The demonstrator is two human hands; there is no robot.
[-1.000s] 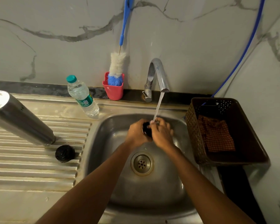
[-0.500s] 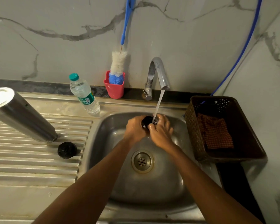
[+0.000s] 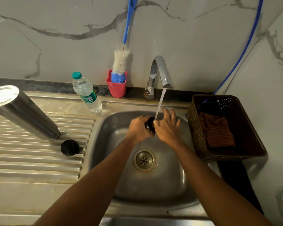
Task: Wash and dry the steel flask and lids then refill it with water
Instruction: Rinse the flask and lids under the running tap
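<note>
Marble-clad wall behind; stainless sink (image 3: 153,185) and ribbed draining board (image 3: 31,160) below. The tap (image 3: 160,70), at twelve o'clock of the basin, is running, and its stream (image 3: 160,103) lands on a black lid (image 3: 150,126) held over the basin's far half. The left hand (image 3: 139,128) is curled round that lid. The right hand (image 3: 167,128) lies against its other side with fingers spread and straight, apparently rubbing it. Hands are together.

The steel flask (image 3: 23,111) stands mouth-down on the board at nine o'clock from the hands, with a second black lid (image 3: 70,147) just beside its mouth. A basket (image 3: 194,131) holding a checked cloth (image 3: 217,131) sits at three o'clock.

Risks, as judged:
- **Slip:** the wet lid is gripped by one hand only and could drop into the basin towards the drain (image 3: 144,159).
- **Splash:** water striking the lid may spray onto the cloth, which is needed dry.
- **Topple:** the flask stands tall on ridges, and a knock from the left arm could tip it onto the loose lid.

Lens distortion prevents settling whether the flask is upright or tilted.
</note>
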